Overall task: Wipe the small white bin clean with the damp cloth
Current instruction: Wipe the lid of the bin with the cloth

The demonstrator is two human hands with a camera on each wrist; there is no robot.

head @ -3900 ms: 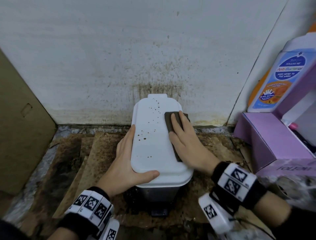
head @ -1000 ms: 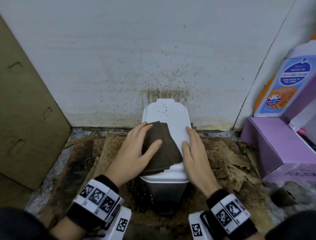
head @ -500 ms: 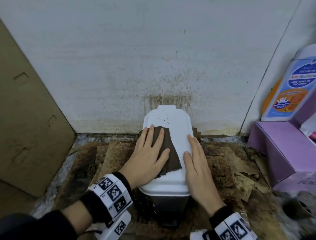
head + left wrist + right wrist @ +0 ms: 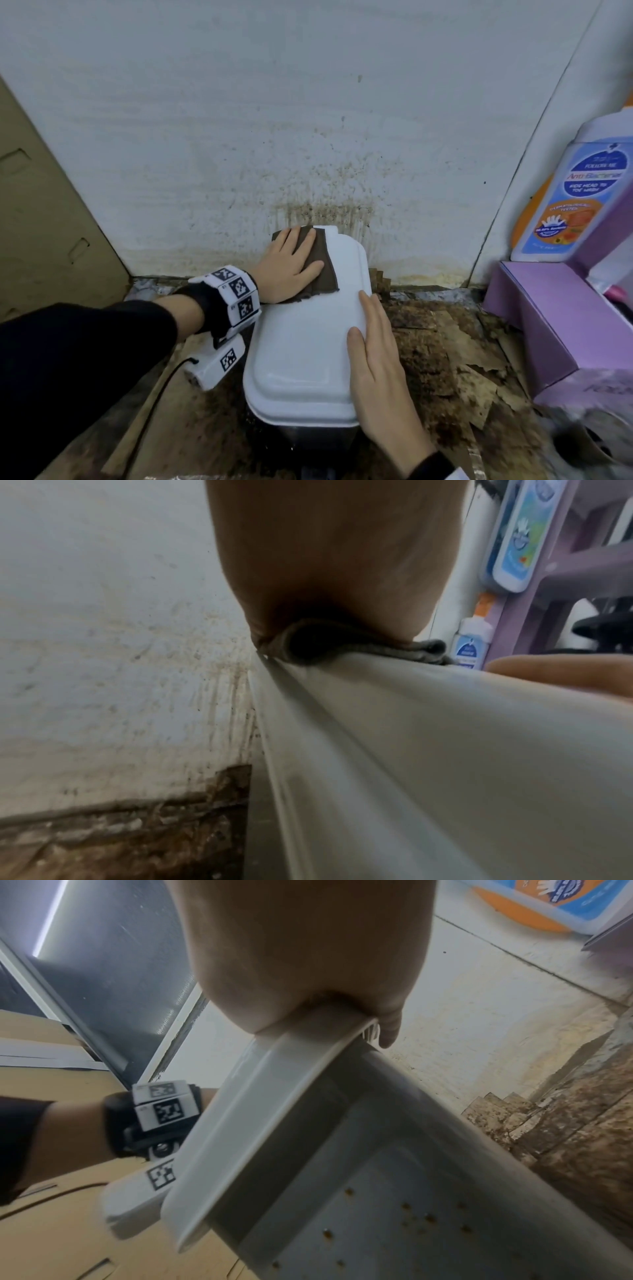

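Note:
The small white bin [image 4: 301, 346] stands on the floor against the stained wall, its lid closed. My left hand [image 4: 296, 257] lies flat, fingers straight, on the brown cloth [image 4: 325, 274] and presses it onto the far left part of the lid. In the left wrist view the folded cloth [image 4: 308, 642] is squeezed between my palm and the lid [image 4: 445, 750]. My right hand [image 4: 366, 329] rests on the lid's right edge, fingers straight and thumb on top. The right wrist view shows the lid rim [image 4: 267, 1110] and rust-coloured specks on the bin's side [image 4: 411, 1213].
Soiled, torn cardboard [image 4: 442, 359] covers the floor around the bin. A purple box [image 4: 548, 315] and a large wash bottle [image 4: 568, 202] stand at the right. A brown cardboard sheet [image 4: 44, 226] leans at the left. The wall [image 4: 325, 192] behind is speckled with dirt.
My left hand has slid the cloth away from me to the lid's far end, covering the dark specks there. My right hand has stayed on the lid's right edge.

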